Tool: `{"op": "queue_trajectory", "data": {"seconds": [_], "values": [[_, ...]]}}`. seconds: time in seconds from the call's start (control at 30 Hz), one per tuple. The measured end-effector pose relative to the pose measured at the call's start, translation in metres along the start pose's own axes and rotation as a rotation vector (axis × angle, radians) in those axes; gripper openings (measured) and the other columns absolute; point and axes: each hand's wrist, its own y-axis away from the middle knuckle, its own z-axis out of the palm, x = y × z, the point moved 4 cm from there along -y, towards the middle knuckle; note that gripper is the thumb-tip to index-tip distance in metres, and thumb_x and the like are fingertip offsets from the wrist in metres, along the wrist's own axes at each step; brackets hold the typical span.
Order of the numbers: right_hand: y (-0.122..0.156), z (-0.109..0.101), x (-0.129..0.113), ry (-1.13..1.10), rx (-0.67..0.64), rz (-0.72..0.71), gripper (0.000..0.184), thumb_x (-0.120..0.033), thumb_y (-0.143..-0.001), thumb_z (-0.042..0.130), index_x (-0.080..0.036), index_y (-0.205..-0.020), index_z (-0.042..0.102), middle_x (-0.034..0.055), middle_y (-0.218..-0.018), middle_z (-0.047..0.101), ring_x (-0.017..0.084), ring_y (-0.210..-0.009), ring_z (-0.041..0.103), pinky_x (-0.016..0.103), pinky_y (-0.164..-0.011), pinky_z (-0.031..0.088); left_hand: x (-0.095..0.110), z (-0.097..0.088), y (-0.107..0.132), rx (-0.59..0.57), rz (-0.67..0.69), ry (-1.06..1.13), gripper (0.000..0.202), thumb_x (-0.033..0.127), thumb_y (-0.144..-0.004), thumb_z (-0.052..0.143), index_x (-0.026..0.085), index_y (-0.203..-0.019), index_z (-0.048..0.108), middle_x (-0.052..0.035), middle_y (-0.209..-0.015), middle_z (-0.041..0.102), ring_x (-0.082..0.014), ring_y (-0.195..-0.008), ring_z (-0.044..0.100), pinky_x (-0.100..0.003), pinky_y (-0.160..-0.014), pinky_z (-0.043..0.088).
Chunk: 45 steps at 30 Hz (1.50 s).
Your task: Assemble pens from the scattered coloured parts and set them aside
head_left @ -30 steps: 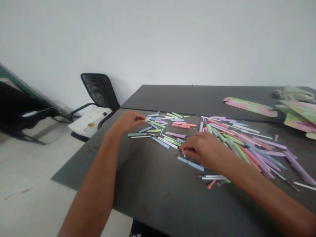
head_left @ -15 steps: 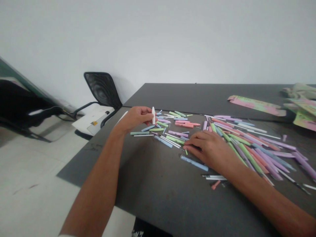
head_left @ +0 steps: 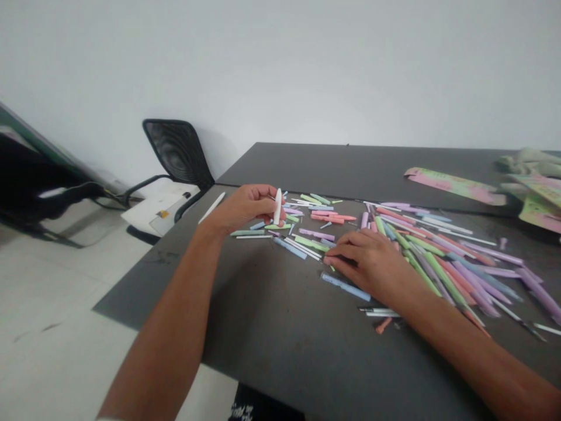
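My left hand (head_left: 245, 206) is raised slightly above a dark table (head_left: 272, 327) and pinches a short white pen part (head_left: 277, 206) upright between thumb and fingers. My right hand (head_left: 372, 261) lies on the table with its fingers curled together over the scattered parts; whether it holds one is hidden. Just below its fingers lies a blue pen barrel (head_left: 346, 287). A spread of pastel pen barrels and caps (head_left: 307, 225) in green, pink, blue and purple lies between the hands. A denser pile of pens (head_left: 442, 257) stretches to the right of my right hand.
Thin white refills (head_left: 381, 313) and a small pink cap (head_left: 384, 325) lie by my right forearm. Flattened pastel cartons (head_left: 456, 186) and a greenish cloth (head_left: 530, 161) sit at the far right. A black mesh chair (head_left: 175, 155) stands left of the table, on a pale floor.
My left hand picked a white pen part out of the scatter and lifted it upright. My right hand stayed on the table, shifting only slightly.
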Motion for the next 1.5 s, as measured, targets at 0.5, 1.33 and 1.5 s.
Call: {"op": "queue_trajectory", "data": {"seconds": [0.5,1.33,1.5], "values": [[0.004,-0.001,0.004,-0.011,-0.028,0.038,0.017,-0.03,-0.103,0.069,-0.023,-0.104,0.085,0.0076,-0.101,0.08,0.028,-0.094,0.069,0.044,-0.085,0.05,-0.001,0.01,0.006,-0.214,-0.002,-0.002,0.016,0.029,-0.084,0.078,0.018,-0.087,0.067,-0.0065,-0.083,0.082,-0.0157,-0.071,0.074,-0.024,-0.064,0.055],[0.08,-0.099,0.111,0.017,-0.029,0.462,0.026,-0.042,-0.099,0.068,-0.025,-0.1,0.087,0.0107,-0.101,0.086,0.029,-0.091,0.077,0.039,-0.078,0.054,0.005,0.123,0.023,-0.681,0.177,-0.547,0.016,0.033,-0.083,0.089,0.021,-0.091,0.082,-0.0011,-0.087,0.07,-0.0168,-0.08,0.067,-0.026,-0.07,0.046],[0.105,-0.121,0.133,0.047,-0.008,0.602,0.029,-0.045,-0.095,0.072,-0.02,-0.098,0.085,0.0164,-0.1,0.084,0.029,-0.083,0.073,0.038,-0.068,0.051,-0.006,0.125,0.015,-0.563,0.175,-0.606,0.014,0.028,-0.083,0.085,0.02,-0.088,0.074,0.0006,-0.083,0.067,-0.0165,-0.076,0.061,-0.026,-0.065,0.041]]}}
